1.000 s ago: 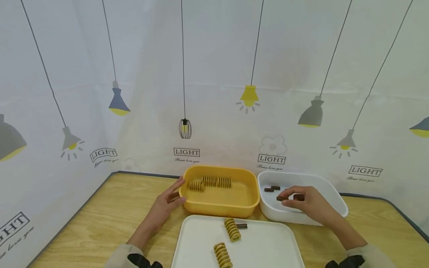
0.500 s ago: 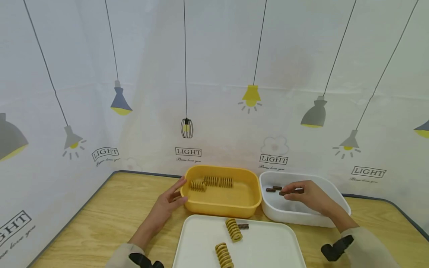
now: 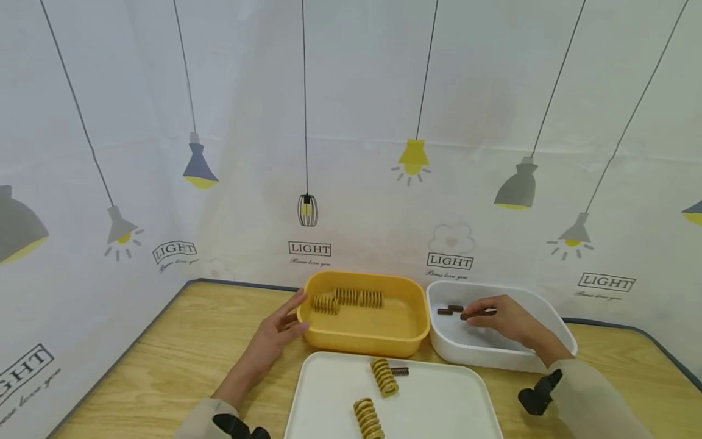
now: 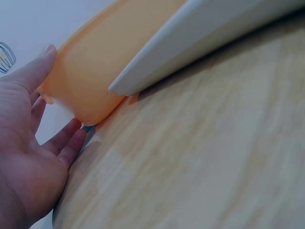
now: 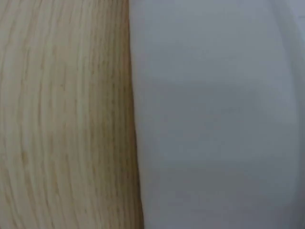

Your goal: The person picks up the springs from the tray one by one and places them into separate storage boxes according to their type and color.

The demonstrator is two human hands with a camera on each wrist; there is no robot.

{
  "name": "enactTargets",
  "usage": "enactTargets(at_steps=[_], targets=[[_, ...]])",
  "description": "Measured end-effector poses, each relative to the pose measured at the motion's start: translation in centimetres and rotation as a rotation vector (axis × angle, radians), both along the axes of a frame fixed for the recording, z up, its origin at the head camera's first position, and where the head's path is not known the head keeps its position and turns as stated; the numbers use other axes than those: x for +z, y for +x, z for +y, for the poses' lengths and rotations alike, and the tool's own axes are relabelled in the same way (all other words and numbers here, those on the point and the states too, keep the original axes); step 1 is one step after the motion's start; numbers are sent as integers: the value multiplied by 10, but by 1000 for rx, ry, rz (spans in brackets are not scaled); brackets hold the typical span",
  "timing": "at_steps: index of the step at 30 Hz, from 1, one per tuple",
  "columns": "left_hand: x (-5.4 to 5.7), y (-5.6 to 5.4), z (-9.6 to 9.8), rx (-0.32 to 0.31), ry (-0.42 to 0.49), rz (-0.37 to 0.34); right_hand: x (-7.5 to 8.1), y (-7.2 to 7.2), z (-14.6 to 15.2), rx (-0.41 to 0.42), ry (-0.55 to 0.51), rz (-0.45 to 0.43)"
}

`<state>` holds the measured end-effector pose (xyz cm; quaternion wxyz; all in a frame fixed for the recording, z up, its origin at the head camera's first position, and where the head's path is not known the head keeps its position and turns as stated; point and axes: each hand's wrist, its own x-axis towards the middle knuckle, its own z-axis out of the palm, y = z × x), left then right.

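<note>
My left hand [image 3: 274, 335] rests at the left end of the yellow bin [image 3: 362, 342], its fingers and thumb extended against the wall. In the left wrist view, the thumb of the left hand [image 4: 28, 138] touches the bin's rim. Several large yellow coil springs [image 3: 347, 297] lie in that bin. Reaching into the white bin [image 3: 493, 358], my right hand [image 3: 510, 320] pinches a small dark brown spring [image 3: 465, 317] by thumb and fingertips, low over the floor. Another dark piece shows partly between its fingers. Two similar dark springs [image 3: 445, 311] lie to the left of the hand.
In front of the bins lies a white tray [image 3: 439, 408] with two yellow springs [image 3: 384, 377] and a small dark spring [image 3: 401, 371]. Both bins stand side by side on the wooden table [image 3: 181, 347], against a printed backdrop. The right wrist view shows only table and white bin wall [image 5: 214, 119].
My right hand has lowered slightly and moved farther into the white bin with the dark spring, its forearm swinging right. My left hand keeps its place on the yellow bin. The head view shifted slightly.
</note>
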<state>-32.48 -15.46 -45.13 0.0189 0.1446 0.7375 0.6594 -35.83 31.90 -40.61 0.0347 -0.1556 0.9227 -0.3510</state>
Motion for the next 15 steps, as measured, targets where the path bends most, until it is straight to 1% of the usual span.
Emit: enactTargets(at_steps=[6,10,15], targets=[[0,0,1,3,0,4,-9,-8,-1,6,75,27],[0,0,1,3,-1,-1,-15,-12,-1,-16,137,28],[1,-1,0,5,-9,-3,-18,-15,-1,-22,153,17]])
